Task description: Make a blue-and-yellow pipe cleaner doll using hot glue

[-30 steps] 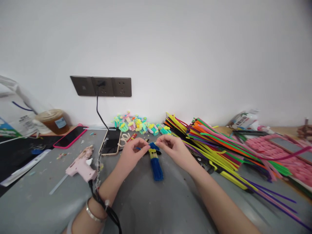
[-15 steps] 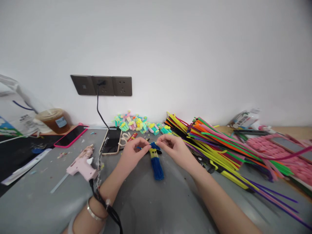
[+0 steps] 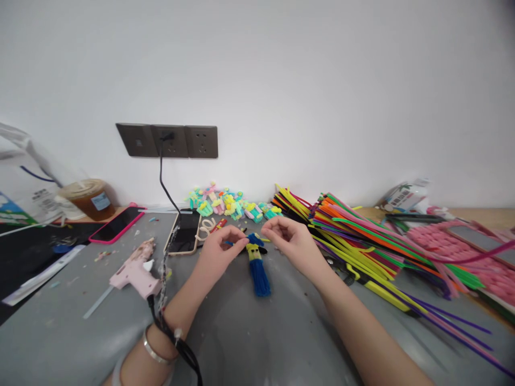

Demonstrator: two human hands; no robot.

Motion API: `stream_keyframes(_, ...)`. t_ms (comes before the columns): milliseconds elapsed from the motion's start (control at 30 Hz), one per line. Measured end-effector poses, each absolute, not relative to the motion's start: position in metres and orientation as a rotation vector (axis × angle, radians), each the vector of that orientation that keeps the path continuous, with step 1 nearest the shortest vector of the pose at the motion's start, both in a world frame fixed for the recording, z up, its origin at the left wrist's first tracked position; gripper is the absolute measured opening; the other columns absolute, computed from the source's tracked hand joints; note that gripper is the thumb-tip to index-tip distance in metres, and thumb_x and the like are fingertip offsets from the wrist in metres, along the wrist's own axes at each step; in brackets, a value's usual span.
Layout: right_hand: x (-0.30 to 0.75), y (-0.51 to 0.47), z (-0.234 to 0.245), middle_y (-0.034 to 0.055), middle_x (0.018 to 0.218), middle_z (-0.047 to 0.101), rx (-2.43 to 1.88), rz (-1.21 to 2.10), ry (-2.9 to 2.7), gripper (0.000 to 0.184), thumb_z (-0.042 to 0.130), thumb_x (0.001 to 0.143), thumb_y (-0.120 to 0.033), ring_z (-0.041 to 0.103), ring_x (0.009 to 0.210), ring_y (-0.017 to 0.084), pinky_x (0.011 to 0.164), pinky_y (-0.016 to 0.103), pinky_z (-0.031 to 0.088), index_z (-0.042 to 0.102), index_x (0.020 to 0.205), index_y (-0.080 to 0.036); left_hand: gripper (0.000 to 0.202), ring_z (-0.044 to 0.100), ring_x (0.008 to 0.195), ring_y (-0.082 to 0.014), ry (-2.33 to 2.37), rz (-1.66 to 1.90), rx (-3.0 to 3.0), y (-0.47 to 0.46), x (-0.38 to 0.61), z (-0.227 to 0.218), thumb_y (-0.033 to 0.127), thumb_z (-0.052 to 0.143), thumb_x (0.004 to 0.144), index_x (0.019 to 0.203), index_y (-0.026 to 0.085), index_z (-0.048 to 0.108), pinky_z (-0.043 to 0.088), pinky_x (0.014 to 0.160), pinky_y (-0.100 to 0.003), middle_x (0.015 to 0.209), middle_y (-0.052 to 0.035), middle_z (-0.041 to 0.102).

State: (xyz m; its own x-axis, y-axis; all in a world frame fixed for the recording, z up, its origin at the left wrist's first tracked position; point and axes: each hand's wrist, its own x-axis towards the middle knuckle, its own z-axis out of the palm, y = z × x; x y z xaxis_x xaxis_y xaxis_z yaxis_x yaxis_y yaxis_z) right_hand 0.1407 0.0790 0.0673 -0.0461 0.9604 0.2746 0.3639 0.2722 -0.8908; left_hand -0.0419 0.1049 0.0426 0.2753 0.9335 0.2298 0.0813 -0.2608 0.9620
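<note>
A small pipe-cleaner figure (image 3: pixel 259 276) lies in front of me, blue at the top and bottom with a yellow middle, two dark eye-like dots and black pieces at its sides. My left hand (image 3: pixel 223 249) is closed in a pinch at the blue top's left edge. To the right, my right hand (image 3: pixel 293 245) has thumb and forefinger pressed together, a small gap away from the figure. A short yellow end shows between the figure and these right fingertips; whether they grip it is unclear.
Left lies a pink glue gun (image 3: pixel 139 273), its black cord (image 3: pixel 161 316) crossing my left forearm. Two phones, a drink cup (image 3: pixel 88 199) and a pile of small pastel pieces (image 3: pixel 233 205) sit behind. Right are bundled pipe cleaners (image 3: pixel 362 230) and a yellow cutter (image 3: pixel 382 295).
My right hand has drawn slightly right and up, away from the figure's blue top. My left hand and the figure have stayed in place.
</note>
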Motion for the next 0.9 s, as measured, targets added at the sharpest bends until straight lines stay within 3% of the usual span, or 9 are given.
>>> stream_keyframes(433, 0.1419, 0.0800, 0.0645, -0.0073, 0.055, 0.030, -1.278, 0.791, -1.694, 0.022, 0.058, 0.083, -0.037, 0.030, 0.052, 0.011, 0.051, 0.025, 0.024, 0.063, 0.076, -0.017, 0.014, 0.058, 0.066, -0.0141, 0.937, 1.121, 1.616, 0.1048, -0.0421, 0.0412, 0.031, 0.068, 0.075, 0.074, 0.017, 0.065, 0.045, 0.056, -0.022, 0.069, -0.0010, 0.064)
stream_keyframes(900, 0.1416, 0.0797, 0.0630, -0.0076, 0.055, 0.029, -1.269, 0.806, -1.684, 0.020, 0.059, 0.083, -0.035, 0.029, 0.053, 0.011, 0.051, 0.025, 0.024, 0.062, 0.075, -0.017, 0.015, 0.060, 0.067, -0.0150, 0.937, 1.127, 1.632, 0.1045, -0.0419, 0.0404, 0.032, 0.069, 0.075, 0.075, 0.017, 0.066, 0.047, 0.056, -0.023, 0.070, -0.0013, 0.066)
